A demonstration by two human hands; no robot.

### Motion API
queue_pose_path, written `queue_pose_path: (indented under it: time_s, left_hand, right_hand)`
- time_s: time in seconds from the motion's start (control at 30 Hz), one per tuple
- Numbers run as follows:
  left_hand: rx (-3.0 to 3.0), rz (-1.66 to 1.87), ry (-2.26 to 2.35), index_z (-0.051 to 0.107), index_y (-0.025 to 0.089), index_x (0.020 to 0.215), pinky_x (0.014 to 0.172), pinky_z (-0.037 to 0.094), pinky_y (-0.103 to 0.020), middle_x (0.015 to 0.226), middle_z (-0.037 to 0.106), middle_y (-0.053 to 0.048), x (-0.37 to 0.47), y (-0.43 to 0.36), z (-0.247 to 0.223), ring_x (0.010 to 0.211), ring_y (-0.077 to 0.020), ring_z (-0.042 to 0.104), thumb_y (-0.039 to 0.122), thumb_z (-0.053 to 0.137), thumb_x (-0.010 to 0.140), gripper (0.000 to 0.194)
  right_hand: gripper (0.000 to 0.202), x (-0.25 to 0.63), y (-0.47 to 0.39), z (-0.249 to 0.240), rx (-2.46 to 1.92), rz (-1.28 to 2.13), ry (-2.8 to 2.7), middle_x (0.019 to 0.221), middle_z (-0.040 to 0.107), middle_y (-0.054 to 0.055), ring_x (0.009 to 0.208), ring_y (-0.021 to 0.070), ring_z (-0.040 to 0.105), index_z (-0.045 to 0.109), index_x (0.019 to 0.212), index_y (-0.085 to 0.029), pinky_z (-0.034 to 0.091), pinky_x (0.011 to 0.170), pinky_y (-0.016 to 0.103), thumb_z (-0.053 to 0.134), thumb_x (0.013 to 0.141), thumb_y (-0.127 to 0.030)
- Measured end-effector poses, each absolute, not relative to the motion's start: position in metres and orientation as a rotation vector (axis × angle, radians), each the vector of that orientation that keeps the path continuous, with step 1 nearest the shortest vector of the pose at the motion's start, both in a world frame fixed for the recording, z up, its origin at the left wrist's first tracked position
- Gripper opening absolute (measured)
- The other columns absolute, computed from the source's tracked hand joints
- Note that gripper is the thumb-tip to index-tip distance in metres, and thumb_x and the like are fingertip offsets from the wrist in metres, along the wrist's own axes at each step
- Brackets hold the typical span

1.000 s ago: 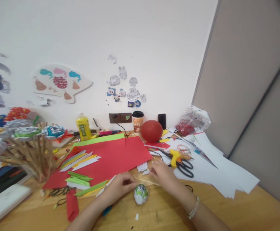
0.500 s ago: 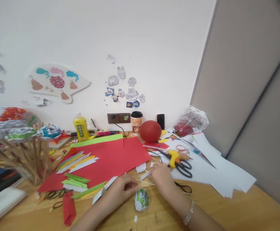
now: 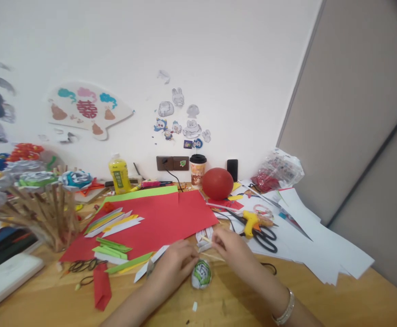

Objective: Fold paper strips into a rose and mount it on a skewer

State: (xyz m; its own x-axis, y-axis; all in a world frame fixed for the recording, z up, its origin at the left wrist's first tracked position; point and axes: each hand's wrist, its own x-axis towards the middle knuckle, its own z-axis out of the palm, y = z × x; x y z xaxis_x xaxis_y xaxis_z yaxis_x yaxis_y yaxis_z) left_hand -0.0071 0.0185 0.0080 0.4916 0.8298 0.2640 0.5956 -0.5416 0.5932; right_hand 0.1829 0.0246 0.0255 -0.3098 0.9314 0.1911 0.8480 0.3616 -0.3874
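Beside a small round ball of rolled white and green paper (image 3: pixel 201 274) rests my left hand (image 3: pixel 180 261), its fingers curled and pressed together. The fingertips come up to the ball's left edge; whether they grip anything is hidden. My right hand (image 3: pixel 224 243) pinches a short thin wooden stick (image 3: pixel 205 238), whose pale end sticks out to the left. Folded white paper (image 3: pixel 204 248) lies just under that end. Another thin stick (image 3: pixel 212 257) lies on the table between both hands. A white folded strip (image 3: pixel 159 255) reaches out from behind my left hand.
Black-handled scissors (image 3: pixel 265 238) and a yellow glue gun (image 3: pixel 250 223) lie right of my right hand. A red sheet (image 3: pixel 171 218) carries folded paper strips. Behind stand a red balloon (image 3: pixel 218 183), a cup (image 3: pixel 197 171) and a yellow bottle (image 3: pixel 119 175). Stick-stemmed paper flowers (image 3: pixel 37 179) are left.
The view has shifted slightly. My right hand now shows a stick end between its fingers. The paper ball sits a little closer to my left fingertips, which have curled in more.
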Motion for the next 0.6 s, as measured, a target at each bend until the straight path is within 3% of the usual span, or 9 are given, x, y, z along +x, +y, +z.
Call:
queue_pose_path:
  time_s: [0.17,0.6]
  left_hand:
    - [2.522,0.892,1.169,0.066,0.02,0.084,0.074,0.046,-0.03,0.088,0.064,-0.006,-0.009,0.017,0.006,0.083,-0.019,0.058,0.022,0.044,0.088,0.022]
    - [2.643,0.929,1.15,0.056,0.02,0.086,0.07,0.045,-0.025,0.085,0.06,-0.003,-0.013,0.018,-0.01,0.078,-0.0146,0.057,0.022,0.038,0.093,0.019]
  right_hand:
    - [0.017,0.179,0.021,0.02,-1.252,0.647,-2.11,0.087,0.067,0.002,0.082,0.0156,0.06,0.064,0.089,-0.019,0.043,0.071,0.023,0.052,0.081,-0.008]
    - [0.015,0.17,0.019,0.003,-1.197,0.786,-2.004,0.089,0.065,0.002,0.084,0.0156,0.058,0.062,0.088,-0.019,0.043,0.076,0.026,0.05,0.083,-0.012]
